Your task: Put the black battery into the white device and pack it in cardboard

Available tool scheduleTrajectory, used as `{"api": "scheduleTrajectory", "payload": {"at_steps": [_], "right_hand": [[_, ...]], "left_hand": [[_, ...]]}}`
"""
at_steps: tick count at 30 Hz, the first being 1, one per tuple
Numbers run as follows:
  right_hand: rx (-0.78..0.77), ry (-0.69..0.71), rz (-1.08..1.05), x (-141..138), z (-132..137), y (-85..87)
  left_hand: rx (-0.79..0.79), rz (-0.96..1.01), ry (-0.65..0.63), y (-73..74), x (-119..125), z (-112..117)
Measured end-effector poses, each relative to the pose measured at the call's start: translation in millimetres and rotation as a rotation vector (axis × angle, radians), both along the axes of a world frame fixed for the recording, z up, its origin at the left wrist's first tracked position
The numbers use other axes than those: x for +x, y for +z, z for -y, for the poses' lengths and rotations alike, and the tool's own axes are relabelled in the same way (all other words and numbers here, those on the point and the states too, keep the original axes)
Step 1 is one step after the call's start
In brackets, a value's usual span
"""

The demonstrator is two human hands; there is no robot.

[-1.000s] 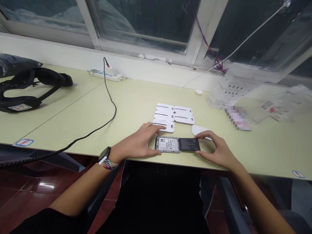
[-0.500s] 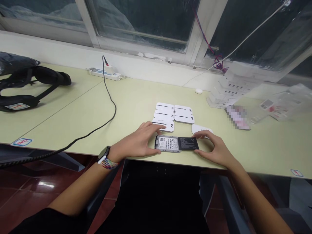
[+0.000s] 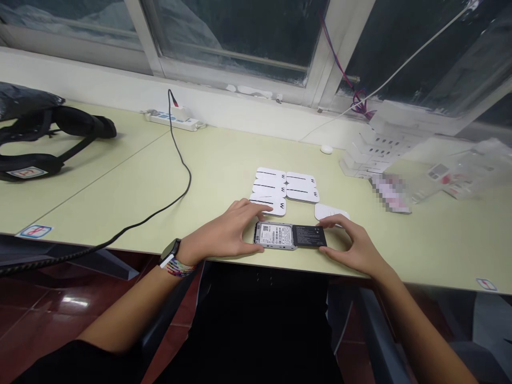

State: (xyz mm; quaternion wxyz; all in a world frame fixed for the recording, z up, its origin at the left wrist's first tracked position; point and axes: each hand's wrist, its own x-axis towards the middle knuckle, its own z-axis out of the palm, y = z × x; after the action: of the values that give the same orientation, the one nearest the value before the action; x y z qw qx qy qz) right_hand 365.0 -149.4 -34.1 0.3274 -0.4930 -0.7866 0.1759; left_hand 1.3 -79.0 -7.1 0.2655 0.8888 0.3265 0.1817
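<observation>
An opened small flat device, grey-framed with a white label and a QR code inside, lies near the table's front edge. My left hand is closed around its left end, thumb on the near side and fingers on the far side. A black flat battery with fine print meets the device's right end; whether it overlaps the frame I cannot tell. My right hand pinches the battery's right end between thumb and fingers. Just beyond the right fingers lies a loose white cover, partly hidden by them.
Several white rounded devices marked W lie in two columns behind my hands. White boxes are stacked at the back right, beside plastic bags. A black cable runs from a power strip; a black headset sits far left.
</observation>
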Motion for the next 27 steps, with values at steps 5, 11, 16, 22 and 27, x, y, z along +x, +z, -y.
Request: {"api": "scheduleTrajectory", "payload": {"at_steps": [5,11,16,22,27], "right_hand": [[-0.008,0.008,-0.006,0.2,-0.1,-0.8],[-0.019,0.01,-0.004,0.5,-0.2,-0.8],[-0.023,0.014,0.0,0.5,0.1,-0.7],[-0.012,0.018,-0.005,0.0,0.2,0.0],[0.033,0.017,-0.03,-1.9,-0.9,0.5]], "left_hand": [[0.008,-0.005,-0.01,-0.5,-0.4,-0.3],[0.016,-0.014,-0.012,-1.1,-0.4,-0.7],[0.016,-0.009,-0.014,-1.2,-0.5,-1.1],[0.021,-0.011,-0.016,-1.5,-0.8,-1.1],[0.016,-0.01,-0.011,-0.7,-0.3,-0.4]]}}
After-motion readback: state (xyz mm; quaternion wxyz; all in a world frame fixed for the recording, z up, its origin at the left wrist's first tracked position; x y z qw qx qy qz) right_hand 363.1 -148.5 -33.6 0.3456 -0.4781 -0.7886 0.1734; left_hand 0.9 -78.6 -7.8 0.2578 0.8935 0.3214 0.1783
